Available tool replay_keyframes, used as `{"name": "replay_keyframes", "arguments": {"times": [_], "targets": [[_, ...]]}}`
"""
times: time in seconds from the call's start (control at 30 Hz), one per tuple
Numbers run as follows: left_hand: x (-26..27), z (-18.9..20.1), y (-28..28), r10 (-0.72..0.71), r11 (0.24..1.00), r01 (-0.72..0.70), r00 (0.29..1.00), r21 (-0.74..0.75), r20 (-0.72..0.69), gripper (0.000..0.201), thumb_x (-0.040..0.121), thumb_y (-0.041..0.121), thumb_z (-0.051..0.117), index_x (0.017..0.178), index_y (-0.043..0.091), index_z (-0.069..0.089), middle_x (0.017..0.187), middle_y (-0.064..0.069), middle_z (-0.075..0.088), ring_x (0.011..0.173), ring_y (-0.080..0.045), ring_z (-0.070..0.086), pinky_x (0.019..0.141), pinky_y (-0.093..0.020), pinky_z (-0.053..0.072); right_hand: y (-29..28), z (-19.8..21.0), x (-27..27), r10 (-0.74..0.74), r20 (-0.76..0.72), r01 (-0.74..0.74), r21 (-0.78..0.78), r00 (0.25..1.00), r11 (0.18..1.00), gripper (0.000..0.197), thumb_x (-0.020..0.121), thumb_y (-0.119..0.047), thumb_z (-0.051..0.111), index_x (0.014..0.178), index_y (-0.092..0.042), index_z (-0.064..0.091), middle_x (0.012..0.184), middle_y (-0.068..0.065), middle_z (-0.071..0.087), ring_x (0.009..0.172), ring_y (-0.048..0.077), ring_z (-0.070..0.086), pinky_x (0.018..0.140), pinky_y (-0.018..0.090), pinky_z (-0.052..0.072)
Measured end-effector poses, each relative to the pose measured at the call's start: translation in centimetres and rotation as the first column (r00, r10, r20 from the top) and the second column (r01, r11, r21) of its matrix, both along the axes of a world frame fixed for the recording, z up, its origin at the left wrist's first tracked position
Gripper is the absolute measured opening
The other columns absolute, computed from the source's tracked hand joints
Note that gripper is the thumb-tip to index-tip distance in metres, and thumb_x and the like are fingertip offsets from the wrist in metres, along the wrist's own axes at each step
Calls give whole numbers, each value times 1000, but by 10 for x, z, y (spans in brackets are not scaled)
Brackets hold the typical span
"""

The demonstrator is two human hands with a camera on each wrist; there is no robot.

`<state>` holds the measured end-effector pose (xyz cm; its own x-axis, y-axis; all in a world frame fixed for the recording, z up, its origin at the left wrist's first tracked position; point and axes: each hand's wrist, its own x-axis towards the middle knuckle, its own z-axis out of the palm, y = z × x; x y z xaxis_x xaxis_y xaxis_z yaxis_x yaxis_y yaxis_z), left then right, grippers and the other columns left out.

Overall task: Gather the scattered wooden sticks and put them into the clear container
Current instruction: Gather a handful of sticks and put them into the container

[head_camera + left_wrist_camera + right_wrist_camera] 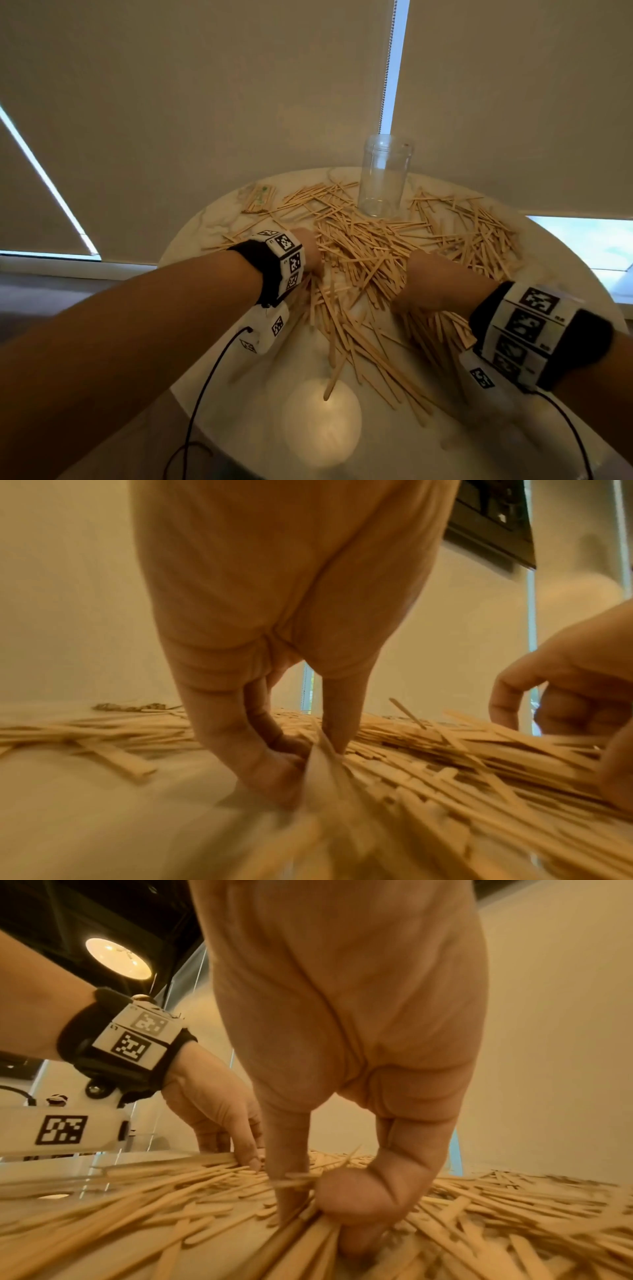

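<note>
Two hands, left hand [308, 251] and right hand [423, 284], clutch sticks [370, 246]; one jar [383, 174].

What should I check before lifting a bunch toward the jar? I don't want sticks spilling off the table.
1. Clear jar upright, mouth open: ok.
2. Jar has room: ok, it looks empty.
3. Left hand has a grip on sticks: ok, in the left wrist view its fingers pinch a few in the wooden sticks pile.
4. Right hand has a grip: ok, its fingers curl round sticks.
5. Sticks in each grip aligned: cannot tell, the pictures are blurred.
6. Sticks clear of the round table edge: not ok, several lie close to the near edge.
</note>
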<state>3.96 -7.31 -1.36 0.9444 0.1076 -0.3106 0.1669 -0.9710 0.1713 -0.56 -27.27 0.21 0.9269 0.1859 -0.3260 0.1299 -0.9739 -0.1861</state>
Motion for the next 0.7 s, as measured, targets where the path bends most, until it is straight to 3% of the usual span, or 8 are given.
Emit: {"name": "replay_keyframes", "arguments": {"times": [0.07,0.17,0.3,0.37,0.5,0.57,0.63,0.7], "targets": [[-1,0,3,16,1000,-16,1000,-12,26,36,90,34,71,104,1,70,77,-7,59,79,-23,59,62,-29,47,-4,-2,0,-13,-11,13,13,1000,1000,33,82,-34,78,69,-10,60,64,2,63,55,12,58,49,22,44],[-3,-5,-2,48,997,-46,998,-55,28,45,88,49,69,75,7,62,74,-8,61,69,-21,59,67,-30,51,-5,-4,-6,-3,-32,4,24,999,1000,32,82,-37,78,71,-9,65,62,2,64,51,12,58,48,22,47],[-6,-6,-9,-5,1000,5,999,-11,-34,45,91,42,70,112,2,69,111,-13,71,105,-27,69,94,-38,56,-2,-1,-10,-14,-18,14,13,1000,1000,29,86,-28,74,65,-10,63,60,2,63,51,13,60,48,22,49],[-6,-1,-7,-21,1000,20,999,-4,-48,40,92,33,70,117,3,66,114,-12,68,106,-27,67,90,-32,54,-5,2,-9,-37,1,37,12,999,999,32,90,-25,68,63,-10,61,56,2,62,49,13,59,48,22,47],[-15,10,-4,-49,997,52,998,63,-43,30,100,31,55,118,8,62,98,-8,59,78,-19,57,61,-27,44,-15,7,-9,-106,-32,108,55,994,993,27,94,-24,60,76,-5,66,62,6,69,52,15,67,57,28,57],[-18,14,-2,-81,994,83,996,64,-40,36,106,28,40,127,5,59,115,-13,59,96,-24,60,76,-30,46,-18,13,-10,-116,-49,120,96,992,988,26,93,-25,60,81,-3,69,68,8,72,61,18,72,62,30,60],[-14,11,5,-90,996,90,996,-4,-4,32,108,20,30,118,7,58,117,-14,55,102,-26,57,78,-28,41,-20,19,-12,-123,-62,131,154,990,979,27,95,-26,59,86,-3,69,78,11,75,68,21,73,70,34,60],[-13,7,12,-14,991,19,999,-134,35,29,108,13,30,90,12,53,94,-5,52,75,-12,49,61,-17,34,-18,23,-14,-139,-63,149,218,988,965,29,98,-29,57,90,-3,68,84,12,74,71,22,71,72,35,59]]}}
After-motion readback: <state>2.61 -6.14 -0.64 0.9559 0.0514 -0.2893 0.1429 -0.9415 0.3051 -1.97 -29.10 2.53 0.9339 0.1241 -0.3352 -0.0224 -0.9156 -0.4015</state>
